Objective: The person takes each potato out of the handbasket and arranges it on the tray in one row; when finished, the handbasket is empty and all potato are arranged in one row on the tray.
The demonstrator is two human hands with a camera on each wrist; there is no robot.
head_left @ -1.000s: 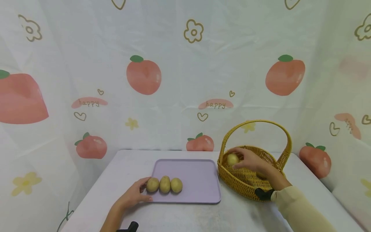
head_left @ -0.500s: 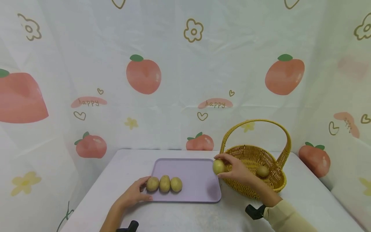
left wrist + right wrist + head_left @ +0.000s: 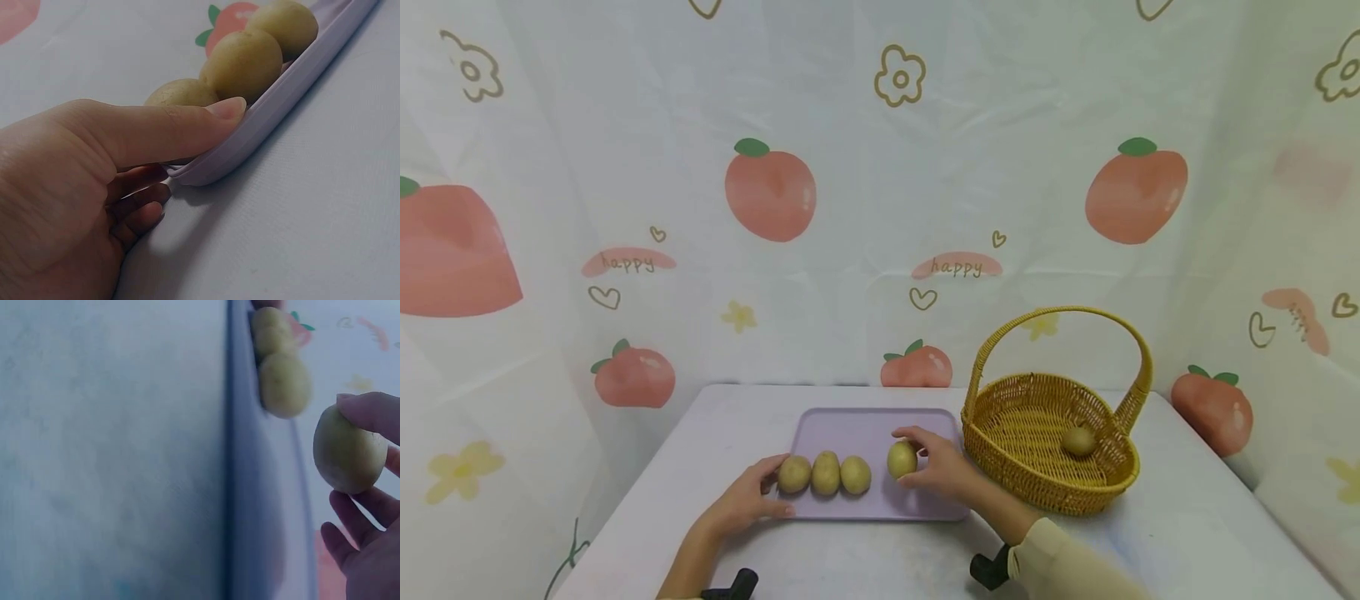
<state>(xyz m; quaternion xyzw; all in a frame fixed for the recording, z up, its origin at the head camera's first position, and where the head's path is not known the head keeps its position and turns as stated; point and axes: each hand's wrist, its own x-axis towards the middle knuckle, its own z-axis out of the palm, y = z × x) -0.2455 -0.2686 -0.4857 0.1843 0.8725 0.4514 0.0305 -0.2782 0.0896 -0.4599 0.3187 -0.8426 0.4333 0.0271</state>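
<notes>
A lilac tray (image 3: 917, 492) lies on the table with three potatoes (image 3: 825, 474) in a row at its front left. My left hand (image 3: 748, 501) grips the tray's (image 3: 275, 115) front left corner, thumb (image 3: 181, 125) on the rim, fingers curled under it. My right hand (image 3: 942, 472) pinches a fourth potato (image 3: 902, 459) just above the tray, to the right of the row. In the right wrist view that potato (image 3: 349, 450) sits between thumb and fingers, near the row (image 3: 282, 375). A yellow wicker basket (image 3: 1045, 487) to the right holds one potato (image 3: 1078, 441).
The white table (image 3: 1187, 517) is backed and flanked by a hanging cloth printed with peaches and flowers (image 3: 771, 192). The basket's tall arched handle (image 3: 1063, 315) rises over it. Black wrist mounts (image 3: 988, 571) show at the lower edge.
My right hand lifted a potato out of the basket and carried it left over the tray's rim to just right of the row. The left hand stayed on the tray corner.
</notes>
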